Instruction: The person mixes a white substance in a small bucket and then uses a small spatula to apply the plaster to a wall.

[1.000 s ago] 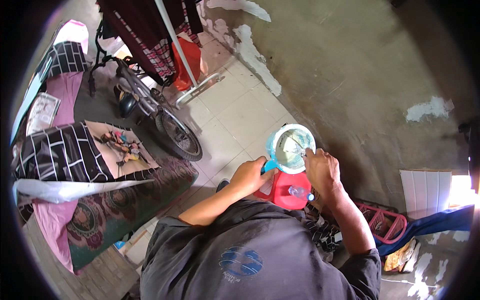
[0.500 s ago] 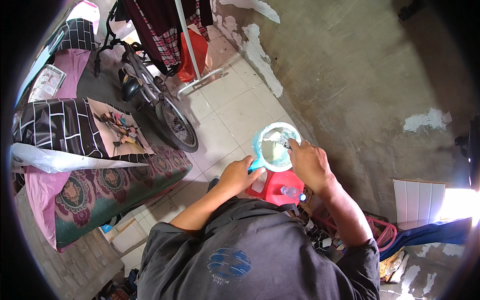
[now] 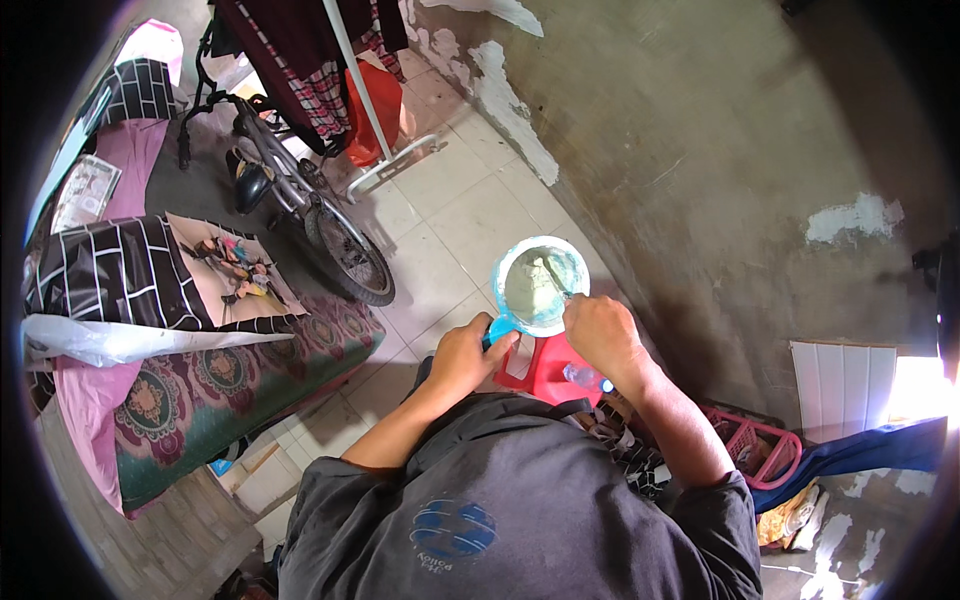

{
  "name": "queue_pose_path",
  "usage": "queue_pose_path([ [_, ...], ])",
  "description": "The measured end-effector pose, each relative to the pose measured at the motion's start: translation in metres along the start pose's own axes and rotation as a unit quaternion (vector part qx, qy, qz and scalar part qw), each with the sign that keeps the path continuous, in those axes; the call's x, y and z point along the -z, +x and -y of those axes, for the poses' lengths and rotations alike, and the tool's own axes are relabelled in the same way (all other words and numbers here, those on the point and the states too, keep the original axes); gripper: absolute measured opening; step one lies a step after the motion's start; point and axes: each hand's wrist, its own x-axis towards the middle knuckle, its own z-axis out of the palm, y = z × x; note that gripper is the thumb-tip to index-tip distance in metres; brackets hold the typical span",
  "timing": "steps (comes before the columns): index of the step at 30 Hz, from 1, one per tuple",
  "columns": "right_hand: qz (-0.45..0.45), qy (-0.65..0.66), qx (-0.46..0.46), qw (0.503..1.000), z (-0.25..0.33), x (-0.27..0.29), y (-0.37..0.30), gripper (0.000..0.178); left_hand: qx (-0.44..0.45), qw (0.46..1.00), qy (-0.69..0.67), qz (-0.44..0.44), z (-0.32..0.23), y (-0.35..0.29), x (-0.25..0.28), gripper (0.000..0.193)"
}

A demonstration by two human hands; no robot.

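My left hand (image 3: 462, 358) is closed around the short handle of a light blue plastic dipper (image 3: 504, 324), holding it out in front of my body. Pale greenish-white paste (image 3: 524, 286) lies inside the dipper, and smears of it coat the rim. My right hand (image 3: 603, 335) is at the dipper's right edge, fingers closed on a thin stirring tool (image 3: 557, 284) whose end dips into the paste. Its exact kind is hidden by the fingers and paste. Just below the dipper is a red plastic stool (image 3: 549, 374) with a clear bottle (image 3: 584, 377) on it.
A rough wall (image 3: 690, 190) with white patches runs along the right. To the left are a bicycle (image 3: 330, 235) and a patterned mattress (image 3: 230, 375). A clothes rack (image 3: 385, 160) stands ahead on the tiled floor (image 3: 455, 215). A pink basket (image 3: 765, 450) sits at the lower right.
The dipper and both hands have shifted slightly left. The tool has moved within the paste, and the paste's surface looks different. My grips stay the same.
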Motion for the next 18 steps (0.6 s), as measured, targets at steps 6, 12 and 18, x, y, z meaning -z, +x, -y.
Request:
queue_pose_path([
  [6, 0.019, 0.115, -0.091, 0.989, 0.010, -0.013, -0.002, 0.021, 0.047, 0.997, -0.043, 0.050, 0.014, 0.007, -0.008, 0.041],
  [12, -0.019, 0.103, -0.056, 0.993, 0.010, -0.021, -0.009, 0.024, 0.016, 0.996, -0.032, 0.085, 0.030, 0.015, -0.010, 0.038],
  [18, -0.058, 0.039, -0.039, 0.997, -0.004, -0.025, -0.020, 0.029, 0.039, 0.989, -0.079, 0.122, 0.022, 0.020, -0.014, 0.046],
])
